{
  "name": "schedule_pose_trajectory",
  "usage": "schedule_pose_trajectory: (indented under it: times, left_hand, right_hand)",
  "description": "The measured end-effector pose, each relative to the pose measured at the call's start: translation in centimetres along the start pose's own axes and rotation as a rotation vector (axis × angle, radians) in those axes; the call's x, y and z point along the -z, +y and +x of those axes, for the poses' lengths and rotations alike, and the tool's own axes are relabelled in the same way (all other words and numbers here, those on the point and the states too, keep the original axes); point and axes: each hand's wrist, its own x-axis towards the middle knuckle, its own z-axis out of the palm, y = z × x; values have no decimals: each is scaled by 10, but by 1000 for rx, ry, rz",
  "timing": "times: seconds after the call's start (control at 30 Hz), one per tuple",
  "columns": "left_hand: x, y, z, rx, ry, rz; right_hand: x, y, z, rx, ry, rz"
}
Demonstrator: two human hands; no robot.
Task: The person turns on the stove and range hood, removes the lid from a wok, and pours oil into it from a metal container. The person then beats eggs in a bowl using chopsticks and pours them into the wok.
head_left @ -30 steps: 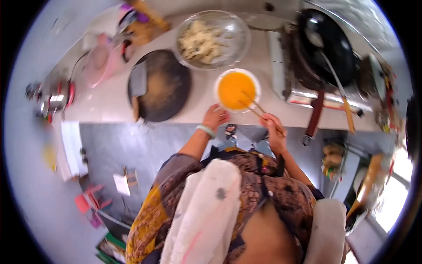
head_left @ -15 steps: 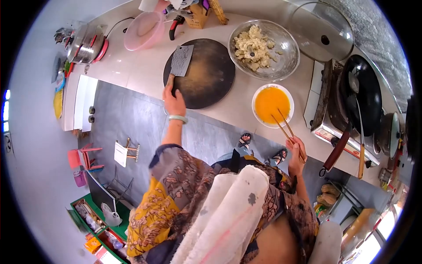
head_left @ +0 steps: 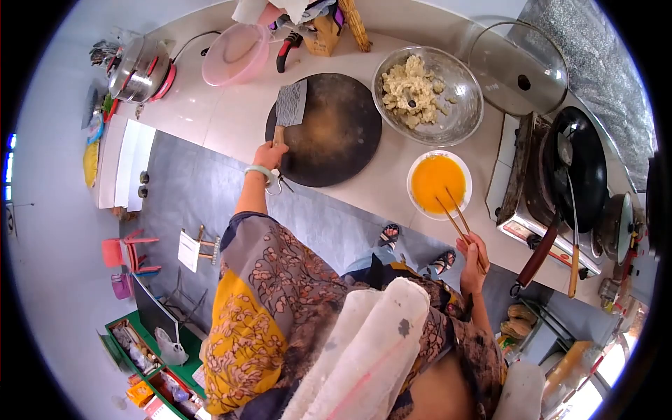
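Note:
On a round dark cutting board point(head_left: 336, 150) at the counter's front lies a cleaver point(head_left: 290, 103), its wooden handle toward me. My left hand point(head_left: 268, 155), with a pale bangle at the wrist, is closed round the handle's lower end at the board's edge. My right hand point(head_left: 474, 260) grips a pair of chopsticks point(head_left: 458, 220), held slanting. Their tips dip into orange-yellow liquid like beaten egg point(head_left: 435, 183) in a white bowl point(head_left: 469, 199). Behind that bowl stands a large clear bowl point(head_left: 467, 115) with a lumpy pale mixture point(head_left: 411, 87).
At the right, a black wok point(head_left: 584, 150) with a ladle sits on a gas stove point(head_left: 521, 189), its handle jutting toward me. A glass lid point(head_left: 539, 59) leans behind. A pink basin point(head_left: 245, 66) and a steel pot point(head_left: 140, 73) stand left. A low stool point(head_left: 189, 250) is on the floor.
My left hand has shifted left and closed more at the cleaver's handle, and the cleaver has turned slightly. My right hand keeps the chopsticks in the bowl. The view has shifted a little.

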Motion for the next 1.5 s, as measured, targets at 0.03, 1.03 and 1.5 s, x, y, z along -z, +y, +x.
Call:
schedule_pose_trajectory:
  times: [0.03, 1.03, 1.5]
  left_hand:
    - [4, 3, -1, 75, -115, -288]
    - [-33, -15, -48, -332, 470, 717]
    - [-32, -28, -12, -413, 446, 786]
  right_hand:
    - [0, 0, 0, -2, 2, 7]
    - [-8, -6, -2, 5, -6, -81]
    - [-5, -3, -1, 1, -40, -48]
